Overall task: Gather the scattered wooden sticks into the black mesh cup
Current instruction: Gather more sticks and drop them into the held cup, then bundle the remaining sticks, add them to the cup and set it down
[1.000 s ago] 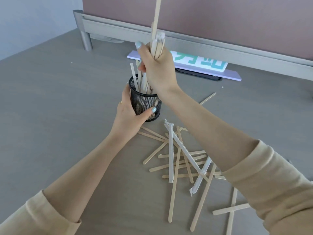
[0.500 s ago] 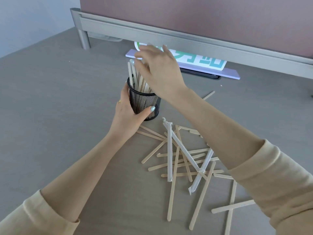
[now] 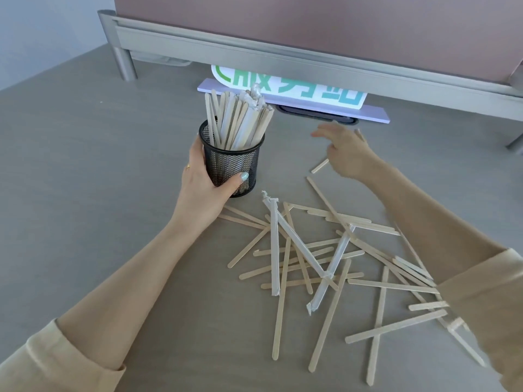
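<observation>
Her left hand (image 3: 203, 188) grips the black mesh cup (image 3: 232, 168), already stuffed with sticks; her right hand (image 3: 346, 154), fingers loose and empty, hovers near the scattered wooden sticks (image 3: 319, 261) on the bench (image 3: 85, 193). They look light, stiff and thin, likely best pinched up several together mid-length.

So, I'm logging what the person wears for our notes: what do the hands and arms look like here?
Both arms have loose cream sleeves pushed up, forearms bare: the left sleeve bunches near the elbow, the right sleeve ends in a ribbed cuff. The left hand wears a thin gold ring and pale mint nail polish on the thumb. The right hand is blurred; no jewellery can be made out.
</observation>
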{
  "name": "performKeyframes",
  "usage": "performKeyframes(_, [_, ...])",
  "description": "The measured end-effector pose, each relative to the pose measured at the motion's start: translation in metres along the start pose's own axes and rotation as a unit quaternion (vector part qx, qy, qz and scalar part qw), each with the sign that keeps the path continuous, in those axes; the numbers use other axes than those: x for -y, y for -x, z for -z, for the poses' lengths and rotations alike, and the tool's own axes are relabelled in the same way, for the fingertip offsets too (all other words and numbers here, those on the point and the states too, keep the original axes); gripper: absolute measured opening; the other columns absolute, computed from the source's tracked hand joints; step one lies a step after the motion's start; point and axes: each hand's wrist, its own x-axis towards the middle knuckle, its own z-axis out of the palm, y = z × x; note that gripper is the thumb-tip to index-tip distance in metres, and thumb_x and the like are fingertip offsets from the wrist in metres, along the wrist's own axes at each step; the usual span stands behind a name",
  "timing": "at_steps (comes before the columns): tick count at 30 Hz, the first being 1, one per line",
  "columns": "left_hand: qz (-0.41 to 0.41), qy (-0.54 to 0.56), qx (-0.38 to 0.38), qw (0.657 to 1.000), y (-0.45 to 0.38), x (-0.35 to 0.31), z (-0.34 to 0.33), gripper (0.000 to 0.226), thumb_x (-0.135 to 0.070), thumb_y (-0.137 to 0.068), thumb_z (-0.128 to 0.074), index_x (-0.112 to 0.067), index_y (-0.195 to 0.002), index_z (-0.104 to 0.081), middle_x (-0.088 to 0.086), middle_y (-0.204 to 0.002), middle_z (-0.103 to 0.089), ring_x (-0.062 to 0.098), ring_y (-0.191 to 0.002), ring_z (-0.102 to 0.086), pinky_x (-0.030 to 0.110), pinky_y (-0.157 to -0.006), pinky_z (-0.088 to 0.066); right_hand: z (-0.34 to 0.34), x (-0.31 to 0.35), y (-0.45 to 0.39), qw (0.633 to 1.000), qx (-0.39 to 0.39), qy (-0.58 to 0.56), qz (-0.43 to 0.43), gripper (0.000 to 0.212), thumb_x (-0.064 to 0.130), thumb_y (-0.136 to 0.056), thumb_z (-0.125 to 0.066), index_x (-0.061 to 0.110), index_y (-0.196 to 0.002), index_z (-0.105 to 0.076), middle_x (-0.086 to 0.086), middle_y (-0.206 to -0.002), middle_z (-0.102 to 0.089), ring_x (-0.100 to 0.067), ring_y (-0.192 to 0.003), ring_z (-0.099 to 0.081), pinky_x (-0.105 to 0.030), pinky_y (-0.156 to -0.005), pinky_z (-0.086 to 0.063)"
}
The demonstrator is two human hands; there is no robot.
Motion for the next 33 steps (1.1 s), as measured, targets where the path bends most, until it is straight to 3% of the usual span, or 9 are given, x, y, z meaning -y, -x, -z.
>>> performKeyframes(3, [-0.005, -0.005, -0.005, 1.0, 0.001, -0.001, 0.0, 0.081, -0.033, -0.077, -0.068, -0.03, -0.142, -0.019, -0.015, -0.14, -0.039, 0.013, -0.129, -0.037, 0.037, -0.105, -0.033, -0.012, -0.039, 0.009, 0.994, 0.064, 0.083, -0.002, 0.047, 0.004, -0.092, -0.032, 0.024, -0.133, -0.045, 0.004, -0.15, -0.033, -0.015, -0.143, -0.018, -0.047, -0.115, 0.003])
performKeyframes(9, [0.001, -0.009, -0.008, 1.0, 0.007, -0.006, 0.001, 0.079, -0.034, -0.077, -0.067, -0.029, -0.141, -0.02, -0.016, -0.139, -0.039, 0.011, -0.13, -0.036, 0.037, -0.106, -0.033, -0.01, -0.045, 0.045, 0.997, -0.018, 0.056, 0.04, 0.02, 0.018, -0.092, -0.047, 0.021, -0.103, -0.064, 0.0, -0.106, -0.06, -0.018, -0.101, -0.057, -0.043, -0.11, -0.019])
performKeyframes(12, [-0.003, 0.004, -0.032, 0.999, 0.016, -0.015, -0.003, 0.081, -0.024, -0.08, -0.066, -0.024, -0.144, -0.015, -0.01, -0.138, -0.03, 0.01, -0.131, -0.032, 0.034, -0.109, -0.029, -0.011, -0.035, 0.072, 0.998, -0.016, 0.015, 0.059, 0.016, 0.016, -0.089, -0.051, 0.019, -0.096, -0.066, 0.0, -0.096, -0.061, -0.02, -0.087, -0.059, -0.034, -0.088, -0.042])
performKeyframes(17, [-0.132, -0.067, -0.106, 0.983, 0.042, -0.029, -0.004, 0.056, -0.017, -0.081, -0.058, -0.008, -0.13, -0.031, -0.001, -0.121, -0.03, 0.022, -0.113, -0.038, 0.039, -0.103, -0.031, -0.008, -0.02, 0.11, 0.996, 0.006, -0.082, 0.042, 0.018, 0.022, -0.09, -0.052, 0.022, -0.101, -0.067, 0.005, -0.096, -0.058, -0.013, -0.086, -0.057, -0.035, -0.082, -0.048])
performKeyframes(19, [-0.168, -0.127, -0.057, 0.976, 0.052, -0.029, 0.001, 0.045, -0.022, -0.082, -0.054, -0.016, -0.124, -0.038, -0.005, -0.117, -0.035, 0.021, -0.109, -0.039, 0.046, -0.097, -0.037, -0.003, -0.023, 0.124, 0.993, -0.032, -0.118, 0.009, 0.022, 0.025, -0.091, -0.051, 0.021, -0.108, -0.064, 0.005, -0.11, -0.059, -0.015, -0.1, -0.058, -0.034, -0.089, -0.046])
performKeyframes(22, [-0.17, -0.237, 0.092, 0.952, 0.066, -0.021, 0.012, 0.055, -0.048, -0.081, -0.041, -0.025, -0.13, -0.037, -0.004, -0.131, -0.041, 0.023, -0.124, -0.036, 0.037, -0.103, -0.028, 0.004, -0.035, 0.145, 0.995, -0.037, -0.086, -0.046, 0.037, 0.041, -0.09, -0.048, 0.025, -0.124, -0.054, 0.006, -0.135, -0.05, -0.018, -0.122, -0.048, -0.036, -0.104, -0.035])
performKeyframes(26, [-0.111, -0.367, 0.292, 0.876, 0.069, -0.002, 0.028, 0.091, -0.086, -0.064, -0.013, -0.045, -0.142, 0.009, -0.013, -0.156, 0.0, -0.003, -0.138, 0.01, 0.024, -0.111, 0.002, 0.007, -0.053, 0.174, 0.992, 0.049, 0.023, -0.112, 0.069, 0.062, -0.085, -0.035, 0.026, -0.143, -0.026, 0.008, -0.155, -0.022, -0.017, -0.144, -0.014, -0.042, -0.118, -0.006])
performKeyframes(28, [-0.113, -0.395, 0.329, 0.85, 0.067, -0.002, 0.028, 0.095, -0.093, -0.056, -0.003, -0.048, -0.136, 0.02, -0.015, -0.156, 0.01, -0.007, -0.134, 0.02, 0.024, -0.111, 0.008, 0.001, -0.058, 0.183, 0.989, 0.084, 0.044, -0.115, 0.08, 0.07, -0.08, -0.027, 0.028, -0.146, -0.014, 0.009, -0.157, -0.011, -0.015, -0.146, -0.003, -0.04, -0.117, 0.0])
performKeyframes(33, [-0.132, -0.41, 0.365, 0.825, 0.067, -0.019, 0.007, 0.107, -0.093, -0.05, -0.001, -0.041, -0.143, 0.011, -0.017, -0.154, 0.015, -0.004, -0.132, 0.02, 0.024, -0.109, 0.004, -0.012, -0.052, 0.186, 0.996, 0.06, 0.022, -0.056, 0.075, 0.065, -0.083, -0.03, 0.032, -0.147, -0.01, 0.01, -0.157, -0.011, -0.01, -0.145, -0.002, -0.035, -0.118, 0.002])
